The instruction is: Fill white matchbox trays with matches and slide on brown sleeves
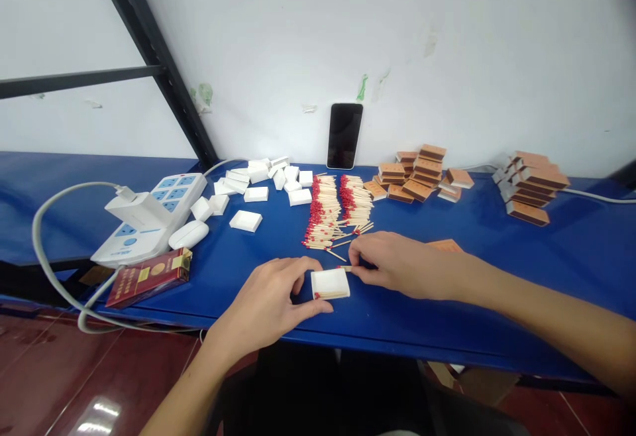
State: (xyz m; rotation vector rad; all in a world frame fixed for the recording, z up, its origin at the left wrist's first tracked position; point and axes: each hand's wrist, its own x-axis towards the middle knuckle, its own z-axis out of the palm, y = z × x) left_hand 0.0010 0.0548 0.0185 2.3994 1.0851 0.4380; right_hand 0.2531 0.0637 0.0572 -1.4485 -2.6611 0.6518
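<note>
tray: one, white, open side up, at the lower centre of the frame on the blue table; long axis running left to right, near level, the right end very slightly higher in the frame. contents: matches along the tray's lower long wall, parallel to its long axis, red heads to the left. left hand: lower centre, grasping the tray at its left end, forefinger at the upper edge, thumb along the lower edge. right hand: right of the tray, thumb and fingers pinching a match just by the tray's upper right corner; its red head points left, its stick runs right into the fingertips, nearly in line with the tray's long axis. left pile: matches, centre, heads mostly left, sticks pointing right. right pile: same lie, just beside the first; a few loose sticks slanting below both. spare trays: a white scatter, left of the piles, mixed angles. boxes: orange-brown, heaped right of the piles. second stack: similar, farther right. phone: upper centre, upright against the wall, long axis near vertical, top leaning slightly right. power strip: left, slanting from lower left to upper right. packet: red, below the strip.
</note>
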